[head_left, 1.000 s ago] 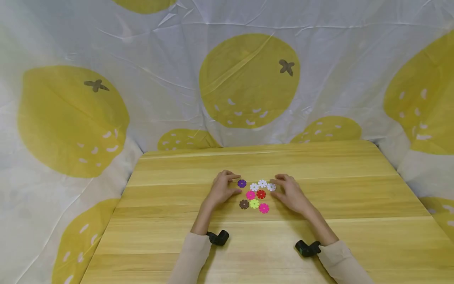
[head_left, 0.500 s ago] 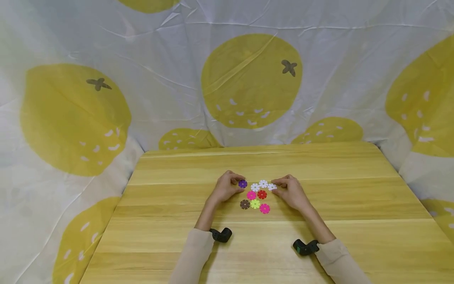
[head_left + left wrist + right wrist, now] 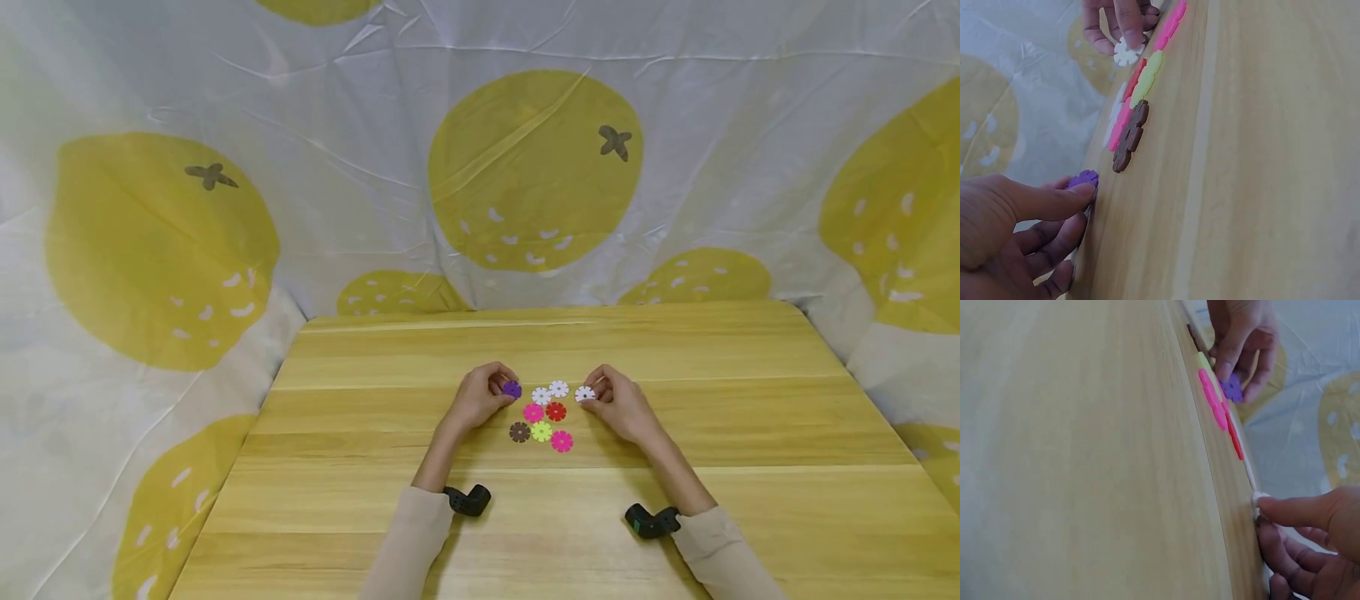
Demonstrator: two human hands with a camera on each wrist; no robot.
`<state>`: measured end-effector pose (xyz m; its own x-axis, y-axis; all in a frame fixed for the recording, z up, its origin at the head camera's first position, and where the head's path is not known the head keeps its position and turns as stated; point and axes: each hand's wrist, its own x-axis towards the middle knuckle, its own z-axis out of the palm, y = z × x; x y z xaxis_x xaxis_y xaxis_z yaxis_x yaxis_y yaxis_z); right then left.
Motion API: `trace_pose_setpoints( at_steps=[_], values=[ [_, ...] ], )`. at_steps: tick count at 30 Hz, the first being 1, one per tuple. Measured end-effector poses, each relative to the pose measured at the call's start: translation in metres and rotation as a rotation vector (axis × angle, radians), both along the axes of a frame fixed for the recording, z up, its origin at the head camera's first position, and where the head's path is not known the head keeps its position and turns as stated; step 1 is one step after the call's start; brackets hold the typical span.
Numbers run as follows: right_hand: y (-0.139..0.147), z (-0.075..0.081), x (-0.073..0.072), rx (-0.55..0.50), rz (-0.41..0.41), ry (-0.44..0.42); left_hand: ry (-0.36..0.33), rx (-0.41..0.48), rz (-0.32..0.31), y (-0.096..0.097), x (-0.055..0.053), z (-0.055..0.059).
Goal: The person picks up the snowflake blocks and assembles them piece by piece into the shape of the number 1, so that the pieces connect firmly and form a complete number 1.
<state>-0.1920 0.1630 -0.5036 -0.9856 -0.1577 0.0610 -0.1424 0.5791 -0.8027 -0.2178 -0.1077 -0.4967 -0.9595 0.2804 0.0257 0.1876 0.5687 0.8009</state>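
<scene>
My left hand point(image 3: 477, 397) pinches a purple snowflake-shaped plastic disc point(image 3: 512, 389) between thumb and fingers. A white snowflake disc point(image 3: 585, 394) is pinched the same way by my right hand point(image 3: 622, 406). Between the hands lie two more white discs point(image 3: 558, 388), with a pink disc point(image 3: 533, 413) and a red disc point(image 3: 556, 412) just below them. Closer to me are a brown disc point(image 3: 520, 432), a yellow-green disc point(image 3: 541, 431) and another pink disc point(image 3: 562, 442). In the left wrist view, the purple disc point(image 3: 1084, 179) is held tilted up, clear of the brown one.
The discs lie on a wooden table point(image 3: 555, 533) with light and dark grain. Behind it hangs a white cloth point(image 3: 360, 167) printed with large yellow lemons. Black wrist cameras point(image 3: 468, 501) sit at both cuffs.
Both hands have closed in on their discs and pinched them. The right hand has drawn its white disc to the right, apart from the other two; the purple disc has tilted in the left hand.
</scene>
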Motion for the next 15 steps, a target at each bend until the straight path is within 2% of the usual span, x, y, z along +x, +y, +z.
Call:
trace_pose_setpoints(
  at_steps=[6,10,15],
  values=[
    [0.0047,0.0019,0.0004,-0.054,0.02,-0.033,0.002,0.037,-0.001,-0.0034,0.0014,0.0008],
    [0.0051,0.0015,-0.0007,-0.18,0.05,-0.052,-0.029,0.084,0.008,-0.0052,0.0033,0.0035],
    [0.0023,0.0025,-0.0004,-0.307,0.076,-0.104,-0.08,0.175,-0.009,-0.0051,0.0079,0.0055]
  ],
)
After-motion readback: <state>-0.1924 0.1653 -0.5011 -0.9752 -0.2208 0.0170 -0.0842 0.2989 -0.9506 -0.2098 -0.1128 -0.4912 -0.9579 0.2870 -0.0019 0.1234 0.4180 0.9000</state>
